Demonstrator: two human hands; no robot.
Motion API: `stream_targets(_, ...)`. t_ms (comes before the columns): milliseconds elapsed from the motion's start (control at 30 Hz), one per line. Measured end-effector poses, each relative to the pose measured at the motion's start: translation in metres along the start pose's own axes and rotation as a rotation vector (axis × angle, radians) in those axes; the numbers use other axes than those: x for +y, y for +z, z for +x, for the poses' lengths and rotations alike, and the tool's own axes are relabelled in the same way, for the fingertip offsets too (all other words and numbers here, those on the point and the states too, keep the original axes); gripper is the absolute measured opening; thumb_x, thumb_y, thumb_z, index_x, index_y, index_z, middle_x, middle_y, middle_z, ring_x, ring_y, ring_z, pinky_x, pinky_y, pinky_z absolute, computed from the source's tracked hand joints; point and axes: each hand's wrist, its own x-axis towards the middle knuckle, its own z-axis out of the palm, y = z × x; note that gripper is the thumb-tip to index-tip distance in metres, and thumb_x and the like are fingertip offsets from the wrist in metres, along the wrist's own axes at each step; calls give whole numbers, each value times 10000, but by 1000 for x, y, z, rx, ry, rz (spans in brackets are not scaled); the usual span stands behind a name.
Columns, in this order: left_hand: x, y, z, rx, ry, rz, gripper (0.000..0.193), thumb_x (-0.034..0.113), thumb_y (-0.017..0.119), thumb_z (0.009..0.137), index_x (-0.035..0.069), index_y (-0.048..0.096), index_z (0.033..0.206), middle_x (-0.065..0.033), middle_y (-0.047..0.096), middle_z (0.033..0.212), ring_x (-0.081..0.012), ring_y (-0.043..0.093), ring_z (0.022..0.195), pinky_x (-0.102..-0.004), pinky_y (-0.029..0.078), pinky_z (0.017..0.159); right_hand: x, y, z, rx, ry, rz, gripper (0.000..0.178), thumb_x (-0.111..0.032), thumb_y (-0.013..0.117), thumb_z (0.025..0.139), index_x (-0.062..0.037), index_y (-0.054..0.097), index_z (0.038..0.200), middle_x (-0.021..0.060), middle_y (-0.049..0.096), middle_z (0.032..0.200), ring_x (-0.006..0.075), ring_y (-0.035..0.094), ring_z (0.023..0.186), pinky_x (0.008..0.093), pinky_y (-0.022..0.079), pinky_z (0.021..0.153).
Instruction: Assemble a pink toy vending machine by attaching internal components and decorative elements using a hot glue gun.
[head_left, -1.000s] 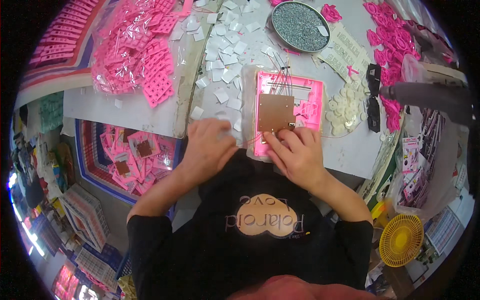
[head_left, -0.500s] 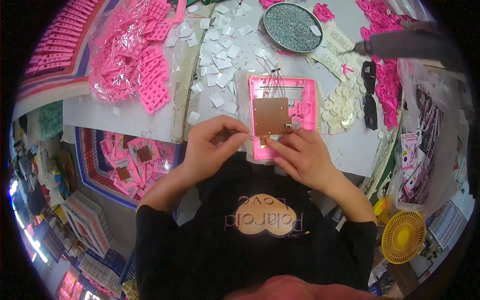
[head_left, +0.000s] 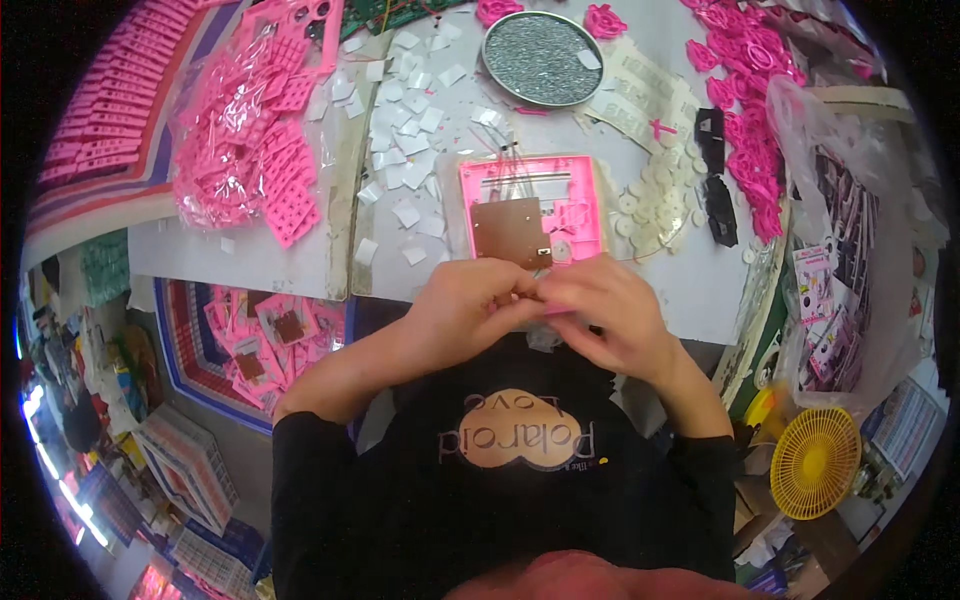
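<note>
A pink plastic housing (head_left: 591,205) lies on the table in front of me, with a square brown circuit board (head_left: 510,228) set in it. Thin wires (head_left: 515,172) loop over its far edge. My left hand (head_left: 472,302) and my right hand (head_left: 612,308) meet over the near end of the housing. The fingertips of both are pinched together and touch. What they hold, if anything, is hidden by the fingers. The near end of the housing is mostly covered by my hands.
Left of the housing lie scattered white squares (head_left: 406,214) and a bag of pink keypads (head_left: 235,150). Beyond stands a round tin of small screws (head_left: 542,60). To the right are white discs (head_left: 660,210), black parts (head_left: 718,210) and pink pieces (head_left: 755,150). A crate (head_left: 180,345) holds assembled pink units.
My left hand has moved right and my right hand has shifted slightly, so their fingertips now meet. The view has shifted, and the dark tool at the upper right is out of sight.
</note>
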Motion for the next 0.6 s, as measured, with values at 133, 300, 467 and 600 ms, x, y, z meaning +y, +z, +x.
stream_targets(133, -2, -2, 18, -324, -410, -300, 219, 167, 761, 868, 27, 694, 1022, -106, 684, 869, -257, 669, 713, -351, 512, 608, 9, 2, -14, 77, -109, -119, 330, -36, 775, 755, -34, 694, 1076, 94, 675, 919, 273, 636, 741, 347, 537, 638)
stream_targets(300, 2, 21, 4, 52, 242, 362, 297, 155, 787, 831, 63, 634, 1068, -102, 616, 934, -254, 625, 767, -363, 514, 648, 11, -15, -29, -138, 86, -284, 172, -99, 729, 762, -52, 649, 907, 57, 638, 813, 253, 635, 736, 357, 529, 585)
stream_targets(467, -21, 38, -7, -58, 292, 586, 199, 165, 740, 836, 77, 629, 976, -83, 592, 869, -301, 617, 795, -409, 520, 683, -4, -17, -34, -471, 162, -514, 80, -132, 627, 790, -72, 604, 838, 45, 607, 773, 221, 637, 784, 351, 535, 589)
stream_targets(600, -29, 30, -3, -127, 292, 600, 131, 144, 700, 854, 83, 629, 945, -82, 587, 853, -300, 620, 798, -412, 518, 672, -2, -19, -27, -476, 45, -541, 97, -121, 628, 763, -73, 617, 847, 31, 605, 769, 197, 633, 772, 335, 521, 573)
